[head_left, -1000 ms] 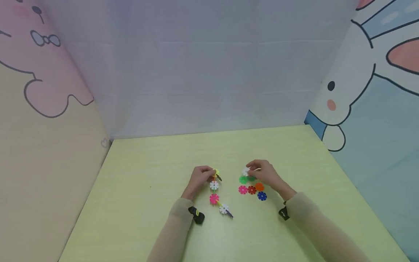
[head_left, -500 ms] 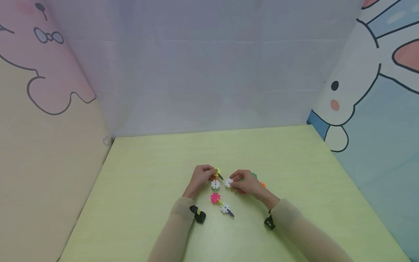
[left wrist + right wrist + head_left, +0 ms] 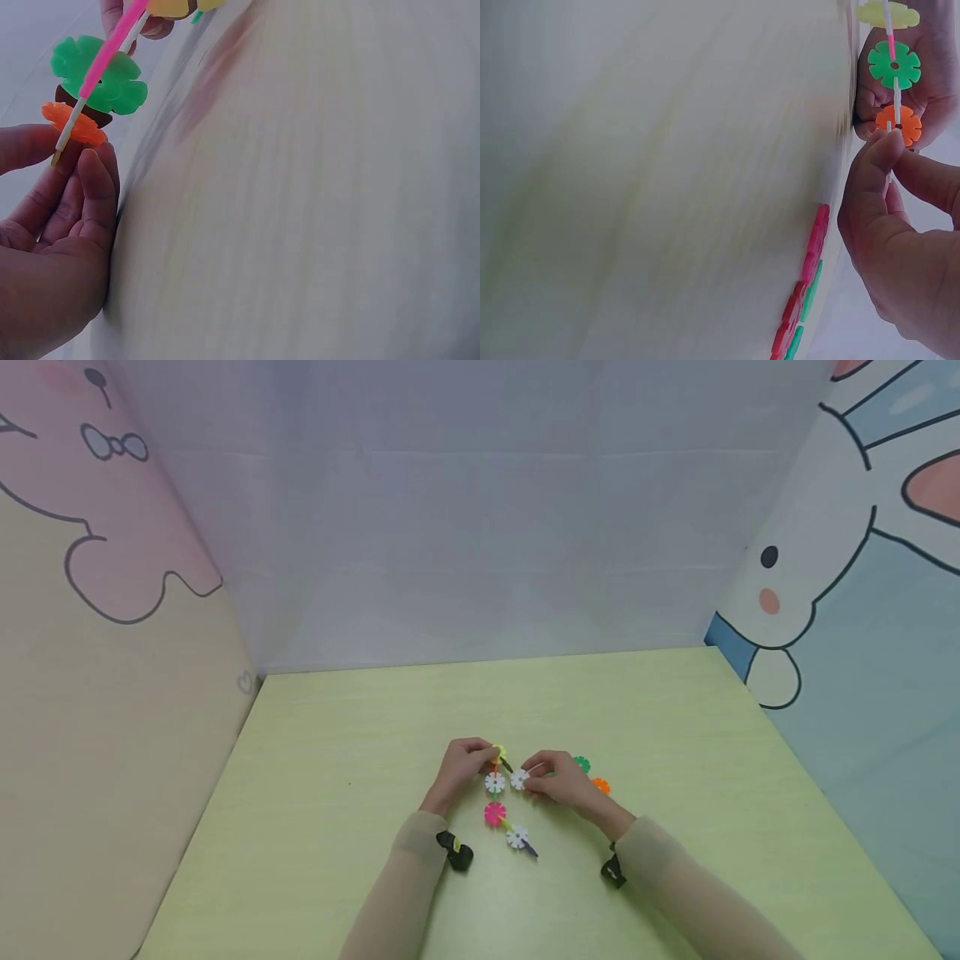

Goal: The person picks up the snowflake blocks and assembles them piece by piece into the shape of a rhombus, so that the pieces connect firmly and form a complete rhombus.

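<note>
In the head view my left hand point(image 3: 461, 770) pinches a yellow notched disc point(image 3: 500, 752) at the top of a chain. Below it, short sticks link a white disc point(image 3: 494, 782), a pink disc point(image 3: 494, 814) and another white disc point(image 3: 517, 837). My right hand point(image 3: 562, 779) holds a white notched disc point(image 3: 519, 779) close to a dark stick point(image 3: 506, 766); whether they touch, I cannot tell. The left wrist view has the fingers at an orange disc point(image 3: 73, 124), with a green disc point(image 3: 100, 79) above. In the right wrist view, fingertips pinch beside an orange disc point(image 3: 905, 124).
Right of the right hand lie a loose green disc point(image 3: 582, 764) and an orange disc point(image 3: 601, 786). Loose pink discs point(image 3: 815, 244) show low in the right wrist view. The pale table point(image 3: 337, 860) meets printed curtains at the back and sides.
My right hand has carried the white disc left from the loose group toward the chain, then edged slightly closer. My left hand has stayed nearly still with its hold on the yellow disc.
</note>
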Demonstrator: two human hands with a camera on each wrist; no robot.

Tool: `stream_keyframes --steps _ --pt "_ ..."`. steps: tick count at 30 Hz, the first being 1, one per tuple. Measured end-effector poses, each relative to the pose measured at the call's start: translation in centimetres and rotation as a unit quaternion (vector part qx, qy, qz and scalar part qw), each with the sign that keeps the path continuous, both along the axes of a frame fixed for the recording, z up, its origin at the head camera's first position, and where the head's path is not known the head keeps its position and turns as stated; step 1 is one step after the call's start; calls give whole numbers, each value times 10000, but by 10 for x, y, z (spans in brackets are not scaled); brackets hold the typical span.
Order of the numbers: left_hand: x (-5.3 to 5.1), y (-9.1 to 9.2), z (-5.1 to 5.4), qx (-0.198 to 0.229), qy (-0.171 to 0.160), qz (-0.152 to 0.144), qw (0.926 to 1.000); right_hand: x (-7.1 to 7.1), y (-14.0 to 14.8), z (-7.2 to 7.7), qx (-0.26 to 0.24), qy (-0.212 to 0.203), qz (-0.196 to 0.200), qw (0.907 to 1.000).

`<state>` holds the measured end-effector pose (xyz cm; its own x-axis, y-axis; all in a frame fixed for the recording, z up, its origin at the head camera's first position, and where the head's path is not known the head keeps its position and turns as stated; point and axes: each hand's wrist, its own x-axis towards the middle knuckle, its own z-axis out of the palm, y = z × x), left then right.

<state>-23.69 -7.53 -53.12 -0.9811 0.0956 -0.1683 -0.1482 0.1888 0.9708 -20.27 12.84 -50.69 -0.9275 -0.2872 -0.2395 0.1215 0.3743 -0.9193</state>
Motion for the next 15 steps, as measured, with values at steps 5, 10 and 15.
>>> stream_keyframes --steps 5,10,15 --pt "-1 1 0 -32 -4 5 10000 0 -1 0 -55 -59 -30 10000" --pt "-1 0 -1 -36 -35 26 10000 -1 -1 -2 -173 -166 -57 9997" --pt "-2 0 -1 -47 -70 21 10000 -2 -1 -3 -391 -361 -61 9986"
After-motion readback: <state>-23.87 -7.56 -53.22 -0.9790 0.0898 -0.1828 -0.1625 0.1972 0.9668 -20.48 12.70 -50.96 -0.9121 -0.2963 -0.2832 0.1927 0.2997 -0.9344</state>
